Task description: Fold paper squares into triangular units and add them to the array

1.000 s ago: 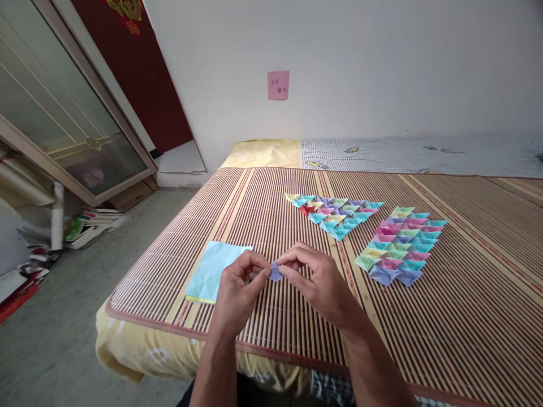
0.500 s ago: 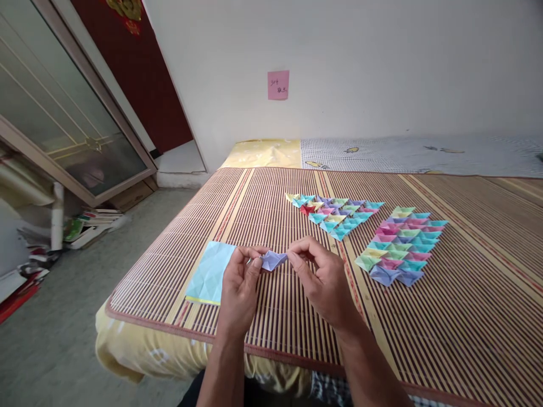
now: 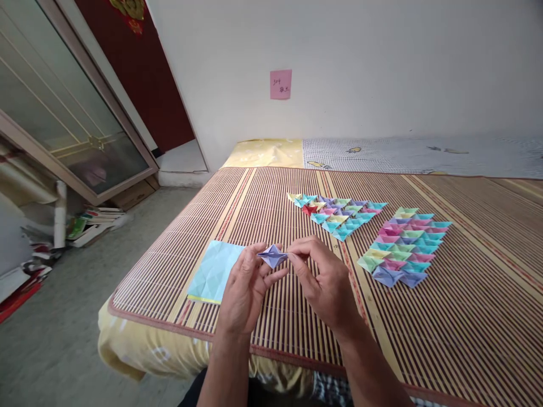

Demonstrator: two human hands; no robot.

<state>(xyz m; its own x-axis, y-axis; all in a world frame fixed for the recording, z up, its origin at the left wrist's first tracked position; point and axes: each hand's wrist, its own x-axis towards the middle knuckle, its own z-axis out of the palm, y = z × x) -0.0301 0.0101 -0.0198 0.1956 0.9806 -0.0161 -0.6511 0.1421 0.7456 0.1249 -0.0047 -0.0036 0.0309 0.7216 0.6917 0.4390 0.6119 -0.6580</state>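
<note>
A small purple folded paper boat (image 3: 272, 256) is held up over the mat, its pointed middle raised and both ends tapering. My right hand (image 3: 324, 280) pinches its right tip between thumb and index finger. Partly turned palm up, my left hand (image 3: 245, 288) has its fingers apart behind and below the boat's left end; whether they touch it I cannot tell. A light blue creased paper sheet (image 3: 212, 270), with a yellow strip along its front edge, lies beside my left hand and is partly covered by it.
Rows of colourful folded paper boats lie in two groups, one toward the back (image 3: 339, 212) and one at the right (image 3: 403, 243). They rest on a striped bamboo mat (image 3: 169, 237) over a bed. A pink note (image 3: 280, 85) sticks to the wall; books (image 3: 95, 223) lie on the floor at left.
My left fingers have released their pinch on the boat's left end and spread apart. The purple boat has turned, with its middle peak now pointing up. My right hand still pinches the right tip.
</note>
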